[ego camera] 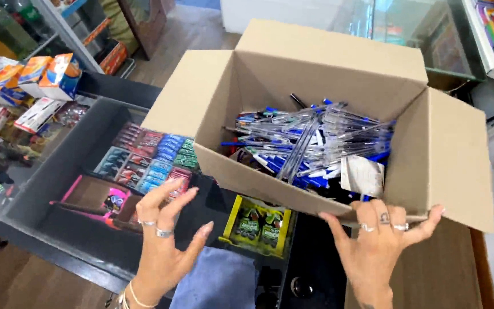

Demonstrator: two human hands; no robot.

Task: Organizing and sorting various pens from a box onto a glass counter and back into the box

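An open cardboard box (241, 171) fills the middle of the view, its flaps spread out. Inside lies a heap of clear pens with blue caps (310, 143) and a small white paper (362, 175). My right hand (378, 246) touches the box's near wall at its lower right edge, fingers spread against the cardboard. My left hand (164, 237) hovers below the box's left corner, fingers apart, holding nothing. Both hands wear rings.
A dark display drawer (58, 171) at left holds rows of small coloured packets (150, 157) and a pink item (112, 201). A yellow-green package (258, 226) sits under the box. Stacked small boxes (41, 80) lie far left. A wooden counter (430, 274) is at right.
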